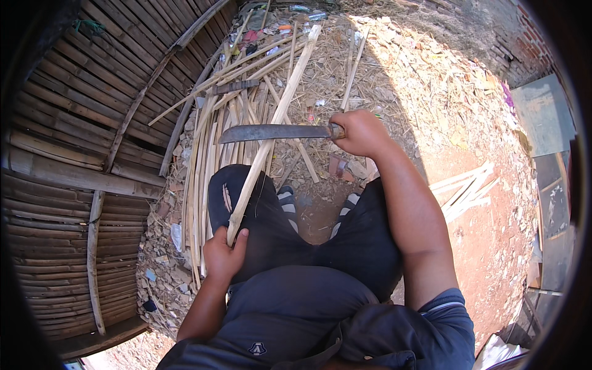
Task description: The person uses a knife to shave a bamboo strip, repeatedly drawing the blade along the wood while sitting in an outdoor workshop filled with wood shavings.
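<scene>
I sit with knees apart in dark trousers. My left hand point(223, 254) grips the near end of a long pale bamboo strip point(280, 108) that rests across my left knee and runs away up the picture. My right hand point(359, 132) holds the handle of a large dark-bladed knife point(271, 132). The blade points left and lies across the strip about midway along it.
A bundle of split bamboo strips point(206, 154) lies on the ground left of my knee. A bamboo slat wall point(74, 154) fills the left side. Shavings and chips point(425, 92) cover the dirt ahead. A few pale strips point(465, 191) lie on the right.
</scene>
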`<action>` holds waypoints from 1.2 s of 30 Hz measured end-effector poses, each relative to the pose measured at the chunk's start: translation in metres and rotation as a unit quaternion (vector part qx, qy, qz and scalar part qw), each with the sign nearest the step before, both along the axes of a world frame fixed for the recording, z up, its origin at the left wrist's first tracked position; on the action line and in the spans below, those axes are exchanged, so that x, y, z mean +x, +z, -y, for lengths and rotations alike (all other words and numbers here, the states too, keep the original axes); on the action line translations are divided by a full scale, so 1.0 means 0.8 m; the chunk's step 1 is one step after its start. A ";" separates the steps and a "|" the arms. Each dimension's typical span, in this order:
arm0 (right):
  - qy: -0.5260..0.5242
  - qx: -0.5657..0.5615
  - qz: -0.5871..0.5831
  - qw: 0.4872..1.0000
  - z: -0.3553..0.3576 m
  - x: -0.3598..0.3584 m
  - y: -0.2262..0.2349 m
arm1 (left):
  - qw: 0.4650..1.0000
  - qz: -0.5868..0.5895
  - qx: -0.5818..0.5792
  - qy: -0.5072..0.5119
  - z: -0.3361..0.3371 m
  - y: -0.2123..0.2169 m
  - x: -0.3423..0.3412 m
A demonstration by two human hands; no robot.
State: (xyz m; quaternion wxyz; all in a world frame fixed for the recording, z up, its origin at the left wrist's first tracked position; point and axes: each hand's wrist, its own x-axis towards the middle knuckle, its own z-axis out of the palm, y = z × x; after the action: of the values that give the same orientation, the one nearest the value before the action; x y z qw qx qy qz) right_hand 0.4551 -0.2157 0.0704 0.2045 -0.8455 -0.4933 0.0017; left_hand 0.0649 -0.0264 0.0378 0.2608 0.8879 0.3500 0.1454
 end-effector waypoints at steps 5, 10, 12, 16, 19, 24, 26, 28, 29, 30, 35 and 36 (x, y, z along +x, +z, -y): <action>0.001 0.016 -0.007 1.000 0.001 0.001 -0.003 | 1.000 0.007 0.001 -0.003 0.002 0.004 0.002; -0.002 -0.005 -0.007 1.000 0.000 0.001 0.002 | 1.000 0.015 0.004 -0.007 0.001 0.002 0.001; -0.003 -0.010 -0.011 1.000 0.000 0.000 0.003 | 1.000 0.018 0.002 -0.008 0.002 0.003 0.001; -0.008 -0.005 -0.015 1.000 0.001 0.000 0.000 | 1.000 0.020 0.004 -0.012 0.002 0.003 0.002; -0.008 -0.009 -0.020 1.000 -0.001 0.000 -0.001 | 1.000 0.019 0.011 -0.009 0.003 0.003 0.002; -0.002 -0.005 -0.022 1.000 -0.001 0.003 -0.006 | 1.000 0.019 0.002 -0.009 0.002 0.001 0.001; 0.001 -0.003 -0.021 1.000 -0.001 0.003 -0.006 | 1.000 0.015 -0.001 -0.008 0.002 0.002 0.001; 0.000 -0.003 -0.020 1.000 -0.001 0.003 -0.009 | 1.000 0.016 0.000 -0.006 0.002 0.000 0.000; 0.001 -0.003 -0.019 1.000 -0.001 0.003 -0.009 | 1.000 0.016 0.001 -0.006 0.002 0.000 0.000; 0.001 -0.007 -0.021 1.000 -0.002 0.003 -0.008 | 1.000 0.017 -0.001 -0.005 0.002 0.000 0.000; 0.005 -0.016 -0.027 1.000 -0.001 0.001 -0.005 | 1.000 0.013 -0.006 -0.003 0.003 0.004 0.002; 0.005 -0.013 -0.024 1.000 -0.001 0.002 -0.007 | 1.000 0.012 -0.006 -0.003 0.003 0.004 0.001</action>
State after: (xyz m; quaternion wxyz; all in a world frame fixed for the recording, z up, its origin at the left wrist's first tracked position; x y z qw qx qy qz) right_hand 0.4566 -0.2148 0.0648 0.2054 -0.8451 -0.4926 0.0298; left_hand 0.0660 -0.0290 0.0407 0.2707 0.8857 0.3445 0.1536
